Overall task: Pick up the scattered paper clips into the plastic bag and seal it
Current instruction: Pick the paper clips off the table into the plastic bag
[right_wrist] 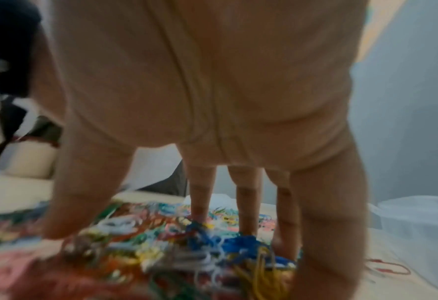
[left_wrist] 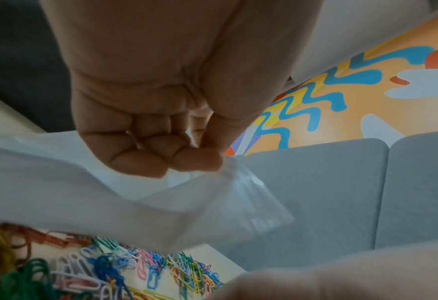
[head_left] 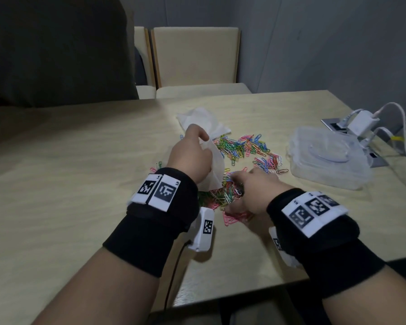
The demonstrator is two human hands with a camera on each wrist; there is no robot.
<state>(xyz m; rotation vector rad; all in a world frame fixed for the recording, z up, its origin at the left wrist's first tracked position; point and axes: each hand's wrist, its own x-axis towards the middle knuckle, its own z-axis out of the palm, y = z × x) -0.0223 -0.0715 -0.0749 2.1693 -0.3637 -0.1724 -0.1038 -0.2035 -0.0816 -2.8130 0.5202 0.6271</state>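
Note:
Several coloured paper clips (head_left: 242, 147) lie scattered in a heap on the pale wooden table (head_left: 80, 160). My left hand (head_left: 190, 151) pinches the rim of a translucent plastic bag (head_left: 215, 167), which hangs down to the heap with its mouth open. The left wrist view shows the curled fingers (left_wrist: 161, 150) on the bag's edge (left_wrist: 148, 203) above the clips (left_wrist: 135, 272). My right hand (head_left: 249, 184) reaches down beside the bag. Its fingers (right_wrist: 248, 213) are spread and fairly straight, tips in the clips (right_wrist: 187, 243), with the thumb apart on the left.
A crumpled white sheet (head_left: 202, 118) lies behind my left hand. A clear plastic box (head_left: 326, 158) stands right of the clips, with a table socket, adapter and cables (head_left: 361, 123) beyond it. Chairs (head_left: 195, 57) stand behind the table. The table's front edge (head_left: 244, 287) is close to my wrists.

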